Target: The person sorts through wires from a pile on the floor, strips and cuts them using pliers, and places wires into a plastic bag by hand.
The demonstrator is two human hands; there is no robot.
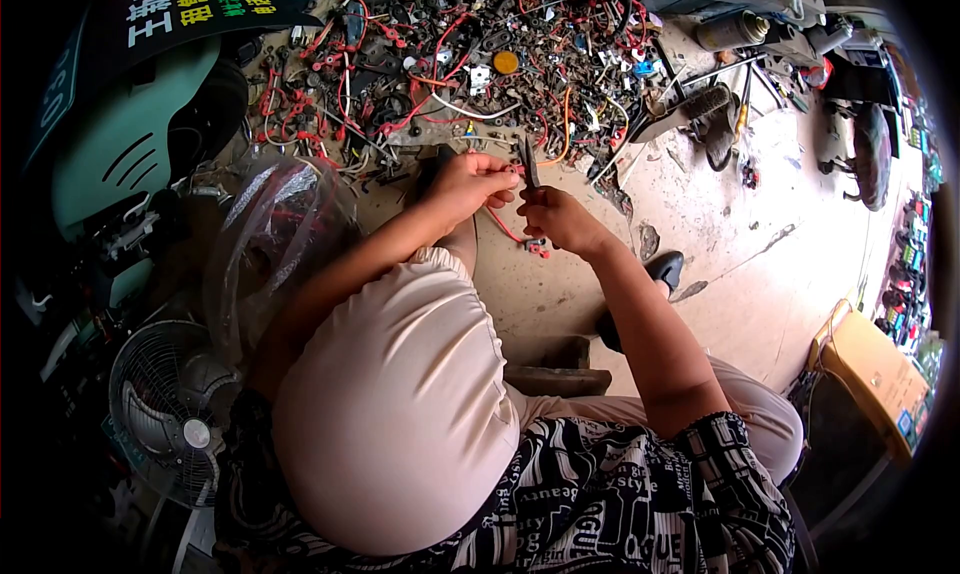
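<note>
- Loose parts (440, 74) spread across the floor from 11 to 1 o'clock, a dense litter of metal bits, dark fittings and red, white and orange wires (a round orange disc (506, 63) stands out among them).
- A clear plastic bag (285, 224) slumps at 10 o'clock, crinkled and shiny; reddish shapes show through it (whether they lie inside or behind is hard to tell).
- A wire-caged fan (170, 414) stands at 8 o'clock, below the bag.
- A brown cardboard box (875, 374) sits tilted between 3 and 4 o'clock; its contents cannot be made out.
- The left hand (478, 188), just short of 12 o'clock, is nearly closed, thumb and fingers pinched on a small red piece.
- The right hand (560, 219), near 1 o'clock, is closed in a curled grip around the lower end of a dark tool.
- The dark tool (531, 164), slim and pointed, stands tip toward 12 o'clock, right beside the small red piece.
- A thin red wire (506, 229) slants out below the left hand to a red-and-dark connector (538, 246) near the floor (its upper end is hidden).
- The small red piece (518, 171) shows only in part at the left fingertips, just past 12 o'clock.
</note>
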